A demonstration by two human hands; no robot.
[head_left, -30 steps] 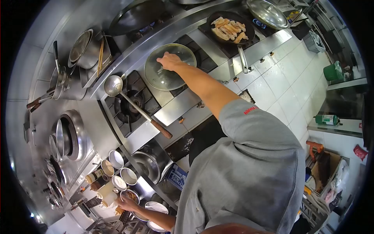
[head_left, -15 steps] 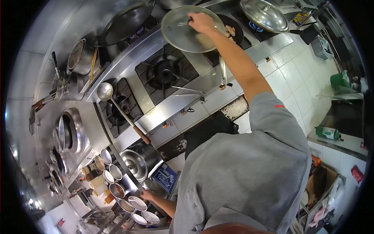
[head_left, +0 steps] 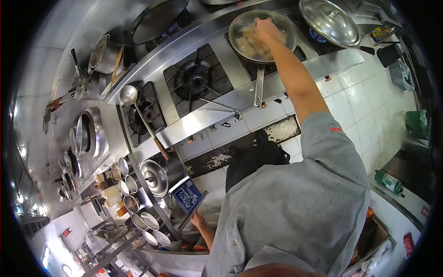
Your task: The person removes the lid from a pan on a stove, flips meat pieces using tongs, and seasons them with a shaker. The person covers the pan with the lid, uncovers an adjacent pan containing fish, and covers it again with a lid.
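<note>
My right hand (head_left: 268, 31) is closed at the centre of a round glass lid (head_left: 284, 24), over its knob. The lid covers a frying pan on the stove; pale pieces of food (head_left: 251, 42) show blurred through the glass. The pan's steel handle (head_left: 259, 87) points towards me. Down at the left, my left hand (head_left: 199, 221) has its fingers at a dark metal edge (head_left: 184, 223), seemingly gripping it. That edge looks like part of a drawer or door, with containers partly visible beside it. Near this hand is a blue Royal Ace box (head_left: 187, 196).
A long-handled ladle (head_left: 144, 119) lies across the left burner. An unlit burner (head_left: 197, 82) sits mid-stove. A metal lid (head_left: 330, 23) covers a pan over a blue flame. A lidded pot (head_left: 154, 177) and several bowls (head_left: 131, 203) stand at left.
My right hand has lowered the glass lid rightwards onto the pan, covering the food. My left hand has moved right, and the metal edge beside it now stands further out.
</note>
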